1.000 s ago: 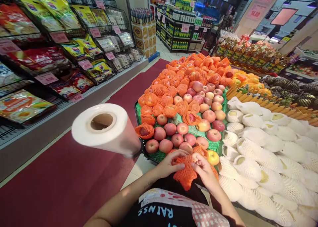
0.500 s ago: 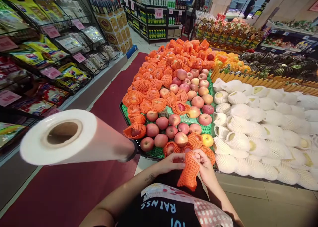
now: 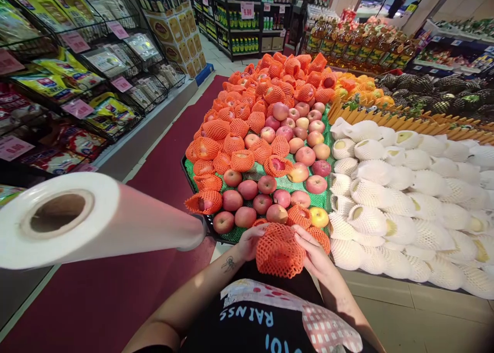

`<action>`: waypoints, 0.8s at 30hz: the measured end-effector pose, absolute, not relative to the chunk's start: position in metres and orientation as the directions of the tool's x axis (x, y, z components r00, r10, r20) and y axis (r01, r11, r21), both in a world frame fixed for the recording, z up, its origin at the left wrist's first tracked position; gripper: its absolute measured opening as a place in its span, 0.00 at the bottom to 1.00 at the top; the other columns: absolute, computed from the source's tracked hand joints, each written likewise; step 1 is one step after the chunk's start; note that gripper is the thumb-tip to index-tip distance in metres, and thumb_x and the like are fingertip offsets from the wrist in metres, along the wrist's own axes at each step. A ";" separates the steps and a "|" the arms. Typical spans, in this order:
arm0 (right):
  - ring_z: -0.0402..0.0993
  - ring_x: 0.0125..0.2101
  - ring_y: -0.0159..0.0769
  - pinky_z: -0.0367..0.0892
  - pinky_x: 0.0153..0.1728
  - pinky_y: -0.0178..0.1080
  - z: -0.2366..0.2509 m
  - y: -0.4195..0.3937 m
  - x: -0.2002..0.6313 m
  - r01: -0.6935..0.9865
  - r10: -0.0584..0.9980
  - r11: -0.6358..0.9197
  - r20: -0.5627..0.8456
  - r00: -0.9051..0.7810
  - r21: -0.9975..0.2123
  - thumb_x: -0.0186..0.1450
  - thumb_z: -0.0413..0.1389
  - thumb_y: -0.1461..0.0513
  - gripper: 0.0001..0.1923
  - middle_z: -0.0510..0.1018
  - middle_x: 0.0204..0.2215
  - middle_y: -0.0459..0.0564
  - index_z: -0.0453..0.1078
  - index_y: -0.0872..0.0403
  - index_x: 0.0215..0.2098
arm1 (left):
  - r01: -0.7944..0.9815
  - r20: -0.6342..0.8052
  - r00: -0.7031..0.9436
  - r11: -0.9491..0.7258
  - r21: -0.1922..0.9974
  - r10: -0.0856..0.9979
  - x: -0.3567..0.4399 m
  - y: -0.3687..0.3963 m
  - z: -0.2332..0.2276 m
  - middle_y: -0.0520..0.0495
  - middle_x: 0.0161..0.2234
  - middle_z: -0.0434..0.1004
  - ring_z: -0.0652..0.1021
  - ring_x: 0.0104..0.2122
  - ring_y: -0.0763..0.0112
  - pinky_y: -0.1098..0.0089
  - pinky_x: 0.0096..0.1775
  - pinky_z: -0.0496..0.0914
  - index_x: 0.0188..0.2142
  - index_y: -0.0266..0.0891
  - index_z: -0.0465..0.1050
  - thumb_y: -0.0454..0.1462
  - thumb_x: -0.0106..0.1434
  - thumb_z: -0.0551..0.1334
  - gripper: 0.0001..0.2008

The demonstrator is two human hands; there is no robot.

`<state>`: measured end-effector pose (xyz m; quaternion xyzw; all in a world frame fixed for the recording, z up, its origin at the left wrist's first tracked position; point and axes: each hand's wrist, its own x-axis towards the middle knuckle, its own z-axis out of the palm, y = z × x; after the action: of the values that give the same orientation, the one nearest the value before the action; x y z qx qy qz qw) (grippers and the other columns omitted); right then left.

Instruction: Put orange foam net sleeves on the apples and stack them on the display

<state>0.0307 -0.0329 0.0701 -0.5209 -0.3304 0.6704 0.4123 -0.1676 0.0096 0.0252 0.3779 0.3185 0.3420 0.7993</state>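
Observation:
Between my two hands, in front of my body, an orange foam net sleeve [image 3: 280, 251] is stretched wide. My left hand [image 3: 250, 241] grips its left edge, and my right hand [image 3: 312, 250] has hold of the right edge. Whether an apple sits inside the sleeve I cannot tell. Just beyond my hands, bare red apples [image 3: 245, 217] lie on a green mat [image 3: 231, 234]. A yellow apple [image 3: 319, 217] rests to the right, close to a netted apple [image 3: 299, 216].
A large plastic bag roll [image 3: 127, 222] juts out at the left. Apples in orange nets [image 3: 239, 111] are heaped at the back. White-netted fruit [image 3: 401, 188] fills the right side, behind an orange slatted divider [image 3: 409, 117]. Wire racks of packets [image 3: 69, 75] stand on the left.
The foam net sleeve has gone from narrow and hanging to spread wide. My hands have moved apart, the left one shifting leftward. The view has moved slightly.

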 end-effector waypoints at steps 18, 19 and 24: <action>0.79 0.41 0.49 0.68 0.40 0.44 0.046 0.066 0.021 0.864 0.992 -0.069 -0.122 0.008 -0.499 0.71 0.49 0.64 0.15 0.83 0.41 0.62 0.78 0.56 0.45 | 0.362 -0.174 0.207 0.090 0.928 0.963 -0.160 0.069 0.008 0.46 0.42 0.79 0.78 0.43 0.65 0.66 0.46 0.71 0.42 0.40 0.69 0.36 0.65 0.62 0.06; 0.79 0.42 0.48 0.68 0.41 0.43 0.047 0.067 0.020 0.872 0.992 -0.047 -0.123 -0.015 -0.488 0.71 0.49 0.64 0.15 0.83 0.41 0.61 0.78 0.55 0.45 | 0.440 -0.174 0.205 0.068 0.895 0.963 -0.160 0.069 0.007 0.45 0.41 0.79 0.79 0.42 0.64 0.64 0.45 0.71 0.40 0.40 0.69 0.37 0.67 0.61 0.04; 0.78 0.46 0.41 0.69 0.45 0.39 0.048 0.062 0.020 0.850 0.983 0.100 -0.080 -0.164 -0.517 0.74 0.47 0.61 0.16 0.81 0.51 0.52 0.77 0.50 0.48 | 0.589 -0.196 0.189 0.048 0.807 0.962 -0.157 0.067 0.009 0.40 0.35 0.79 0.79 0.38 0.55 0.59 0.42 0.69 0.34 0.39 0.70 0.39 0.70 0.56 0.09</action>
<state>0.0196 0.0620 0.0479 -0.6303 -0.7273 0.2300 0.1447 -0.1568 0.0666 0.0088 0.6516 0.5951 0.2263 0.4123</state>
